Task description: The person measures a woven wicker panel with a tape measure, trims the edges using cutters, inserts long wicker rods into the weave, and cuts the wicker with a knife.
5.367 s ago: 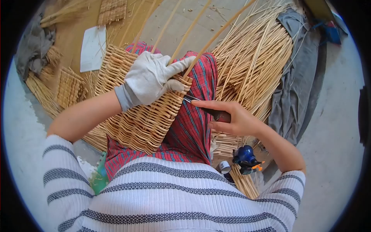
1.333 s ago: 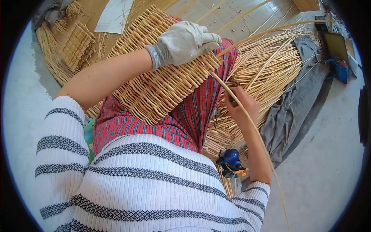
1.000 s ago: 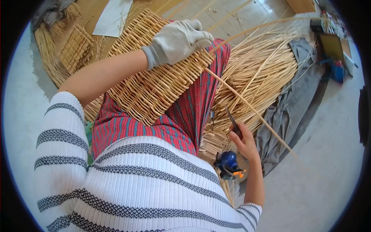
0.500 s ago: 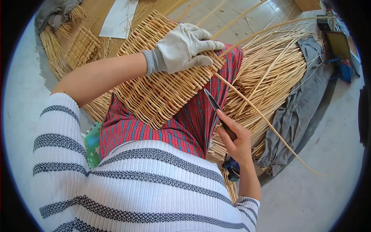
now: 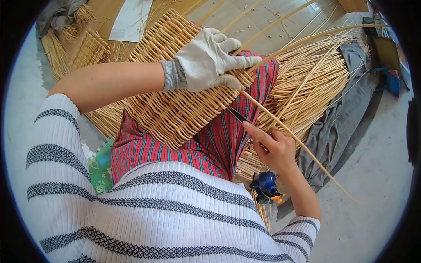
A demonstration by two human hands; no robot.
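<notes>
A woven wicker panel (image 5: 173, 118) lies tilted across my lap, with several long stakes fanning out from its far edge. My left hand (image 5: 204, 61), in a pale work glove, holds the panel near its right corner, thumb and fingers spread over the weave. From that corner a long thin willow rod (image 5: 302, 147) sticks out toward the lower right. My right hand (image 5: 276, 149), bare, is closed round a slim pointed metal tool (image 5: 238, 115). The tool's tip is at the panel's right edge; whether it enters the weave I cannot tell. Its handle is hidden in my palm.
A big bundle of willow rods (image 5: 315, 83) lies at my right on grey cloth (image 5: 329, 127). Beside my right forearm is a blue and black object (image 5: 266, 186). Another woven piece (image 5: 90, 49), more rods and a white sheet (image 5: 130, 19) are at the upper left.
My right hand has turned and shifted to the right, bringing the tool's tip to the panel's edge. The panel and my left hand have moved slightly; the loose rod's end has swung left.
</notes>
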